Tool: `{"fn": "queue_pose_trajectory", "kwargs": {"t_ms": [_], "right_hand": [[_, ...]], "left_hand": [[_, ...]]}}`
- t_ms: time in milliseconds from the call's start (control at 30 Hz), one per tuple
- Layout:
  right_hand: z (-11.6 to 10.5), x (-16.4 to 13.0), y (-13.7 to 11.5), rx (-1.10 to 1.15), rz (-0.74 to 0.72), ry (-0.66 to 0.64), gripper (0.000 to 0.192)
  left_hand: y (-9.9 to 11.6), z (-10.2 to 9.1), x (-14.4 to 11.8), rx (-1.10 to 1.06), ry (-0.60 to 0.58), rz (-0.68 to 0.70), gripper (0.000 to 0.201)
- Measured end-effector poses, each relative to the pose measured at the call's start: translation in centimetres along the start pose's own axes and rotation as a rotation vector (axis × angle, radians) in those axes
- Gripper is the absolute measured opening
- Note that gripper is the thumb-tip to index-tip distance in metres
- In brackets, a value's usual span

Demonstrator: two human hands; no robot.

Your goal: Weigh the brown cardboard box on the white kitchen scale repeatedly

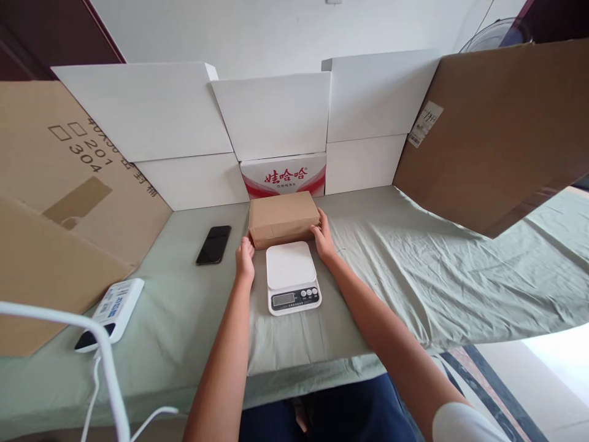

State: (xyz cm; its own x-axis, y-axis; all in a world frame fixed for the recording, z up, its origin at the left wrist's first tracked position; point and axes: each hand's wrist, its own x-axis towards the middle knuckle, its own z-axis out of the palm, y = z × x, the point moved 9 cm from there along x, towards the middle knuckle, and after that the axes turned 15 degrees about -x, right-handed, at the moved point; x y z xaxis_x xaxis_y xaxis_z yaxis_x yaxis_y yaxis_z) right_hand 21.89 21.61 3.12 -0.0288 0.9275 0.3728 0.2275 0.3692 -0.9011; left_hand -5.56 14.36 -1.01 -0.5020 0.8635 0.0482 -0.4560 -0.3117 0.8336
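A brown cardboard parcel (283, 218) lies on the green-covered table just behind a white kitchen scale (291, 276). My left hand (245, 258) presses against the parcel's near left corner. My right hand (323, 236) grips its right end, fingers wrapped on the side. The parcel appears to rest on the cloth, held between both hands. The scale's platform is bare and its display faces me.
A black phone (214, 244) lies left of the parcel. A white power strip (113, 312) with a cable sits at front left. White boxes (271, 113) and a red-printed carton (284, 175) wall the back; brown cardboard sheets (499, 129) lean at both sides.
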Motion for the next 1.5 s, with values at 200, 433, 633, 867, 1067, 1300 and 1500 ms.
{"fn": "queue_pose_trajectory", "kwargs": {"t_ms": [200,433,633,867,1067,1300,1500], "right_hand": [[0.0,0.2,1.3,0.034,0.037,-0.015,0.072],[0.0,0.2,0.3,-0.015,-0.013,-0.018,0.067],[0.0,0.1,-0.3,-0.061,-0.039,-0.026,0.061],[0.1,-0.4,-1.4,-0.016,-0.084,-0.036,0.065],[-0.6,-1.4,-2.8,-0.067,-0.205,0.016,0.067],[-2.4,-3.5,-5.3,-0.157,-0.349,0.104,0.071],[-3.2,-6.9,-7.7,-0.197,-0.434,0.067,0.073]], "left_hand": [[0.9,-0.1,0.2,-0.02,-0.07,0.037,0.078],[0.9,0.6,0.1,-0.071,-0.113,-0.007,0.084],[1.4,1.1,-0.1,-0.16,-0.165,-0.042,0.075],[2.0,1.5,-0.3,-0.181,-0.176,-0.05,0.076],[3.3,1.7,-1.2,-0.187,-0.202,0.009,0.081],[5.6,1.7,-4.5,-0.161,-0.266,0.111,0.08],[7.5,0.3,-7.5,-0.067,-0.213,0.239,0.086]]}}
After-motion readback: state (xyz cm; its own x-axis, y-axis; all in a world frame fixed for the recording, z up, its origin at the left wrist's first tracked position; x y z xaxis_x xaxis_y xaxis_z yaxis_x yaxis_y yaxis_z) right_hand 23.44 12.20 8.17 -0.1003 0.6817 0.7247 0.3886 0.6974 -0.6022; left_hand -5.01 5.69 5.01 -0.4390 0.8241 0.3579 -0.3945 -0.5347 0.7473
